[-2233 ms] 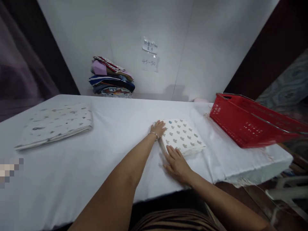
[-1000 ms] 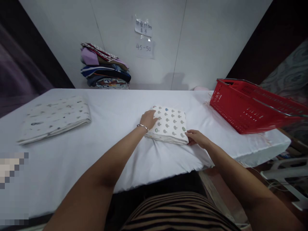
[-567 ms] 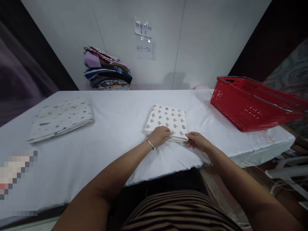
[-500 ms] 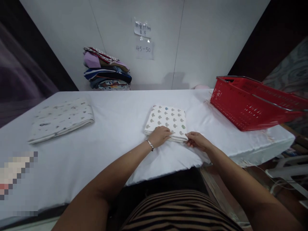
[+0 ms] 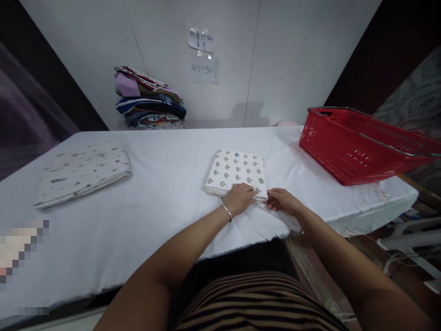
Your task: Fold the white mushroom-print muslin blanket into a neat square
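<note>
A folded white cloth (image 5: 237,168) with grey mushroom-like shapes and a few coloured ones lies flat on the white-covered table, its layered edge toward me. My left hand (image 5: 241,198), with a silver bracelet at the wrist, is bent over that front edge right of its middle. Its fingers are close together on the cloth; the thumb is hidden. At the near right corner, my right hand (image 5: 283,201) is closed, thumb and forefinger pinching the cloth, the other fingers curled beneath.
Another folded white cloth (image 5: 84,174) with small prints lies to the left. Against the back wall stands a stack of folded fabrics (image 5: 151,101). A red plastic basket (image 5: 365,147) with metal handles sits at the right. Beyond the table's right end is a white plastic stool (image 5: 413,239).
My left hand has slid right along the cloth's front edge, toward my right hand, uncovering a green print at the left. My right hand stays at the corner. The view has shifted slightly.
</note>
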Demonstrator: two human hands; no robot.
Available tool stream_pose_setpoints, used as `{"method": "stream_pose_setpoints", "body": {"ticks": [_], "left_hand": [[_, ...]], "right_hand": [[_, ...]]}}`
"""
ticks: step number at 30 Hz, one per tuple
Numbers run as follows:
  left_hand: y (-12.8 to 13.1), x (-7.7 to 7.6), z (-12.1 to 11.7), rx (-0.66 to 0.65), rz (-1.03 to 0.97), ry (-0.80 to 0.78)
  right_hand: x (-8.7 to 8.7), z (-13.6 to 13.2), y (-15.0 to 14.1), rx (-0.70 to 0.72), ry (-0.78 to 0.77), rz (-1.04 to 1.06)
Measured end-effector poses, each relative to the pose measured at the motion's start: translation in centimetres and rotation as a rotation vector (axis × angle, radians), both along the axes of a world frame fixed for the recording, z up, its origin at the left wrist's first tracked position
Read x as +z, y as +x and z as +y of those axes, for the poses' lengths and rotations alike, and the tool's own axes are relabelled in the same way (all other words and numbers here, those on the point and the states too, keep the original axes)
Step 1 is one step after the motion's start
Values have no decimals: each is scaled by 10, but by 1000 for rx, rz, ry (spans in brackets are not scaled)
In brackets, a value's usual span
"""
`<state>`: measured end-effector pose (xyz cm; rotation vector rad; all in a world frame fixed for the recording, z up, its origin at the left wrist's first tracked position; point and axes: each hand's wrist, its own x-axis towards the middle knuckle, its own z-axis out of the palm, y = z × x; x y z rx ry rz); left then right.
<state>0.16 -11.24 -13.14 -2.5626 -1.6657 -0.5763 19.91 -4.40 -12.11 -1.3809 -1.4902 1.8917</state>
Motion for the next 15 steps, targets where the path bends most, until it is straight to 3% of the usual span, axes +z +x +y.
{"method": "stream_pose_setpoints", "body": {"ticks": [5, 12, 15], "left_hand": [[-4, -3, -8, -38, 32, 37], [2, -3, -8, 5, 104, 59], [1, 0, -10, 12, 136, 72]], "right_hand": [[4, 9, -7, -54, 19, 3], [7, 32, -27, -59, 70, 50], [7, 31, -32, -61, 78, 66]]}}
